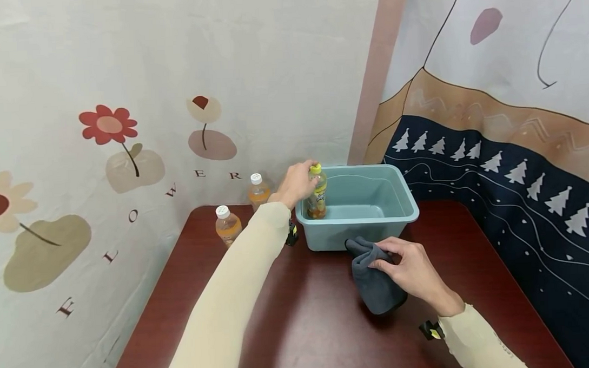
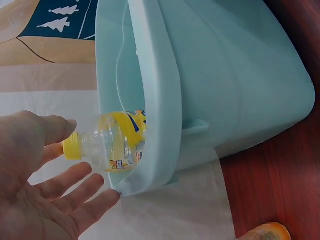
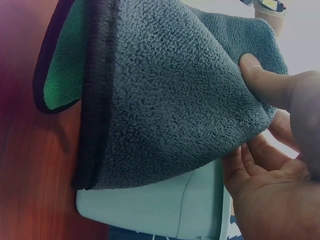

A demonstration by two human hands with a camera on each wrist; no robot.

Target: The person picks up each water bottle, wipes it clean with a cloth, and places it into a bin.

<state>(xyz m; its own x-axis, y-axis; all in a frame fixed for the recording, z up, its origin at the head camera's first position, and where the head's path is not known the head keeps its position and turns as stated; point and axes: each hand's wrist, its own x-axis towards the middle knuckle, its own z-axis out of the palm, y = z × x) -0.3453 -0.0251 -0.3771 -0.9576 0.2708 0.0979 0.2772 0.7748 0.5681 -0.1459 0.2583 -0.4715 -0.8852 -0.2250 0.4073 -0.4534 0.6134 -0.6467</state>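
Note:
A bottle point(image 1: 317, 197) with a yellow cap and yellow label stands near the left end inside the light blue plastic tub point(image 1: 354, 229). My left hand point(image 1: 298, 181) reaches over the tub's left rim, thumb and index finger at the cap point(image 2: 72, 146). In the left wrist view the other fingers of that hand are spread, nearly straight. My right hand point(image 1: 410, 266) pinches a folded grey cloth point(image 1: 376, 281) by its upper part, in front of the tub. The right wrist view shows the cloth's dark edging and a green underside.
Two bottles of orange drink with white caps stand left of the tub, a nearer bottle point(image 1: 228, 225) and a farther bottle point(image 1: 259, 191). The reddish-brown table point(image 1: 299, 324) meets printed cloth walls at the back and right.

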